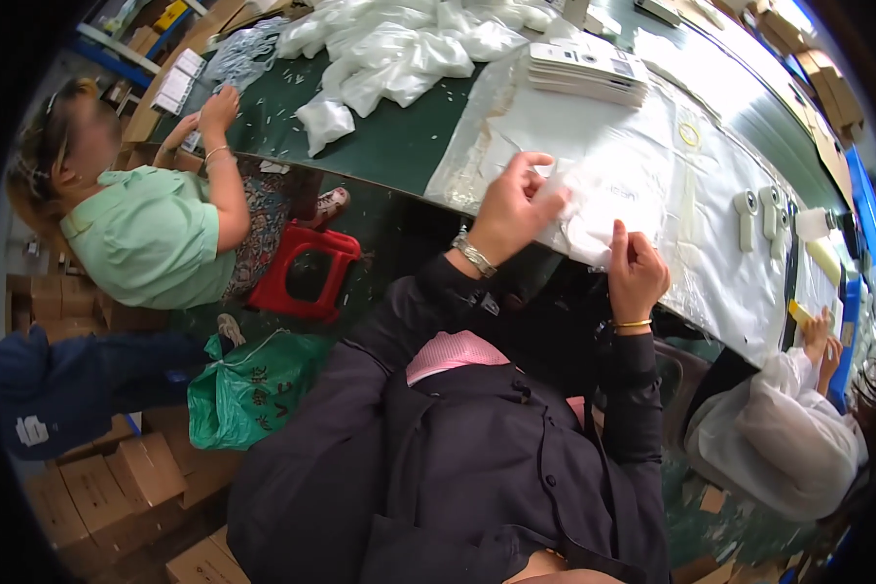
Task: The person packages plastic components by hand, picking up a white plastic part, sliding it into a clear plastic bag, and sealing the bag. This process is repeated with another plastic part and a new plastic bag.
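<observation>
Bag (608, 195): white, held over near edge of table (399, 146) | right hand (638, 275): finger and thumb pinching bag's near edge | left hand (518, 209): fingers curled at bag's left, grip unclear | beyond: flat white stack (589, 76), white plastic heap (389, 54)

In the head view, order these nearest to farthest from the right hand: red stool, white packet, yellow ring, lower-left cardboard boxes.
From the right hand:
1. White packet: just left.
2. Yellow ring: beyond the hand, slightly right.
3. Red stool: well to the left.
4. Cardboard boxes: lower left.
</observation>
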Demonstrator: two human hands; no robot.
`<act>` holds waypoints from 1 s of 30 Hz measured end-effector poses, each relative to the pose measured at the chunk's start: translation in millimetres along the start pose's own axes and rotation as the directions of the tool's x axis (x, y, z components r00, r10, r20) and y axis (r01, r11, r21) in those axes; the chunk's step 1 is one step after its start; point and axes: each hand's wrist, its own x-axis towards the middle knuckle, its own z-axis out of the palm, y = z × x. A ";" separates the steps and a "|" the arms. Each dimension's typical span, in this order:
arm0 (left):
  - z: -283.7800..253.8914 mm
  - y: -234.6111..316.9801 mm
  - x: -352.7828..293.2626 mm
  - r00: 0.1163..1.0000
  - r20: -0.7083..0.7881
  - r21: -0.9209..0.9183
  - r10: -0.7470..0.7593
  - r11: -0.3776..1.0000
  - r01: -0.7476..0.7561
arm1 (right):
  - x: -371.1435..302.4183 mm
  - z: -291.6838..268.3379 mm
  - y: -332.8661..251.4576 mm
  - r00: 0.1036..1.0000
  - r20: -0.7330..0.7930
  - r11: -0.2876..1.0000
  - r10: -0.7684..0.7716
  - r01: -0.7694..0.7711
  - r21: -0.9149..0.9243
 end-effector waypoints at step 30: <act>-227.7 -90.4 138.6 0.943 -0.245 0.912 -0.227 0.275 0.303 | -0.1 1.6 -8.9 0.999 -0.035 0.999 -0.017 0.018 0.029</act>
